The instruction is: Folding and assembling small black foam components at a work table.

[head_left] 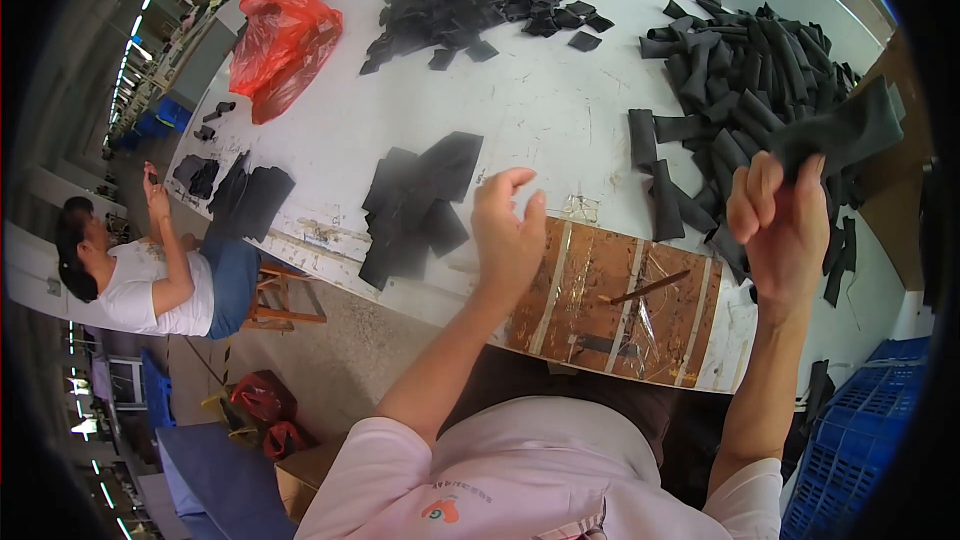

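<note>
- Dark grey-black flat strip of soft fabric (850,130) is in the right hand (785,215), raised over the right side of the white tabletop (560,90).
- Thumb and curled fingers close on its near end; the rest sticks out beyond the grip, probably because pinching one end leaves the cloth loose.
- Just beyond the grip lies a heap of black tube-like fabric pieces (745,80), apparently placed there for easy reach.
- Left of the grip, the left hand (512,235) hovers, thumb and forefinger parted, with nothing visible in it.
- Between the hands, nearer the body, lies a brown board crossed by clear tape (600,290), which likely keeps it fixed.
- Farther left, flat black fabric sheets (420,205) overlap near the left hand.
</note>
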A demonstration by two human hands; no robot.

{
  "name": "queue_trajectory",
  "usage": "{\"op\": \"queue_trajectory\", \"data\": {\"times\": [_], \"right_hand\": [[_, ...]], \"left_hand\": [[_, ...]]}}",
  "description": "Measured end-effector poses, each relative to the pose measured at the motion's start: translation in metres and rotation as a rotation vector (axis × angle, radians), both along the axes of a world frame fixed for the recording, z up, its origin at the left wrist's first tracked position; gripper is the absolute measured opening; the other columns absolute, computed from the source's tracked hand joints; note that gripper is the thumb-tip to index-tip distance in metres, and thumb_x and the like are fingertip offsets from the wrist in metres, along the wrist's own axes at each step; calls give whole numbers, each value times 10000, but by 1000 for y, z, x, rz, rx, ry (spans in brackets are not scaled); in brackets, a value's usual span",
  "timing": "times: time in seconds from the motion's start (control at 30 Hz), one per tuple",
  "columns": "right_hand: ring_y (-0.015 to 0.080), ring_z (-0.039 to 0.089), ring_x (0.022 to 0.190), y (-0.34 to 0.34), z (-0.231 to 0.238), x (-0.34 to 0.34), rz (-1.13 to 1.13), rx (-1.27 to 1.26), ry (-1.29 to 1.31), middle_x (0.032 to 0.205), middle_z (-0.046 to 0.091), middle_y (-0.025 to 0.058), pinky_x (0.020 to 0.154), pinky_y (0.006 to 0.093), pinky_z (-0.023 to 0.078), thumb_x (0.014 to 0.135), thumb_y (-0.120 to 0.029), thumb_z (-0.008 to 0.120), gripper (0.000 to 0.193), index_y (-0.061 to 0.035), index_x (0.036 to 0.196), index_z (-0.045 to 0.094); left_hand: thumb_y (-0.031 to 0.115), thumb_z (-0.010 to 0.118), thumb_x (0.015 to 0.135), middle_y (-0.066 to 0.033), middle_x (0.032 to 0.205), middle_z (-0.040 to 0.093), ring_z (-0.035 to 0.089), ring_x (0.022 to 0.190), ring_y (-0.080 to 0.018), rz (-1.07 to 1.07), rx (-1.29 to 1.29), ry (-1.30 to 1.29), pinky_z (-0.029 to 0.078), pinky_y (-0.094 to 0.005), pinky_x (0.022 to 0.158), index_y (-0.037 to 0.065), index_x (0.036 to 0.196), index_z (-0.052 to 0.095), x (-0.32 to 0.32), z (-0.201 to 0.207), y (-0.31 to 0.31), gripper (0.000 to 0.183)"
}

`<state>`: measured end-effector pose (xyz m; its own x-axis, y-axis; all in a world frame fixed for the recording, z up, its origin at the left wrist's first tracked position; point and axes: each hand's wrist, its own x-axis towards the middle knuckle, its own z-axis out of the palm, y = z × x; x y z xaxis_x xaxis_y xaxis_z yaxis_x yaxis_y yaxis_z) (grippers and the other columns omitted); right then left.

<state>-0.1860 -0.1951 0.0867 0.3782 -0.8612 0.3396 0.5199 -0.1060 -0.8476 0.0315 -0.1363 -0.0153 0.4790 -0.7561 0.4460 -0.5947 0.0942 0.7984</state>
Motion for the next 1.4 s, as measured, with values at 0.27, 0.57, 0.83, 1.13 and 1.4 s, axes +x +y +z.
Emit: {"op": "queue_trajectory", "data": {"times": [0.27, 0.57, 0.83, 1.13, 1.4], "right_hand": [[83, 431, 484, 60, -88, -23, -272, 442, 280, 579, 461, 7, 454, 201, 361, 904, -330, 391, 368, -15, 779, 533], [62, 431, 531, 117, -98, 1, 49, 496, 604, 621, 508, 11, 481, 198, 349, 875, -233, 485, 248, -12, 775, 540], [122, 541, 773, 110, -97, 62, 414, 666, 43, 857, 557, 29, 649, 254, 456, 715, -248, 691, 428, -37, 1031, 492], [149, 571, 701, 109, -90, 66, 293, 982, -65, 800, 581, 52, 561, 256, 471, 731, -90, 663, 238, -41, 927, 535], [128, 557, 656, 114, -93, 65, 296, 944, -42, 774, 578, 49, 537, 233, 456, 729, -90, 664, 203, -28, 881, 545]], "left_hand": [[155, 605, 733, -162, 1015, 547, 459, 1011, -354, 522, 724, -407, 384, -457, 818, 15, 1016, 514, 146, -34, -37, 329], [105, 636, 706, -77, 664, 597, 556, 647, -187, 216, 308, -133, 441, -307, 601, 14, 767, 582, 145, -30, -14, 123], [16, 617, 728, -2, 702, 567, 524, 623, -50, -594, 498, 908, 416, -172, 571, 7, 755, 564, 21, 36, 64, 60], [107, 556, 735, -55, 801, 566, 547, 657, -112, -550, 341, 1396, 425, -218, 546, 2, 961, 503, 10, 26, 111, 255], [24, 552, 697, -60, 793, 568, 531, 653, -95, -556, 386, 1223, 414, -197, 557, -12, 923, 522, 8, 30, 118, 231]]}}
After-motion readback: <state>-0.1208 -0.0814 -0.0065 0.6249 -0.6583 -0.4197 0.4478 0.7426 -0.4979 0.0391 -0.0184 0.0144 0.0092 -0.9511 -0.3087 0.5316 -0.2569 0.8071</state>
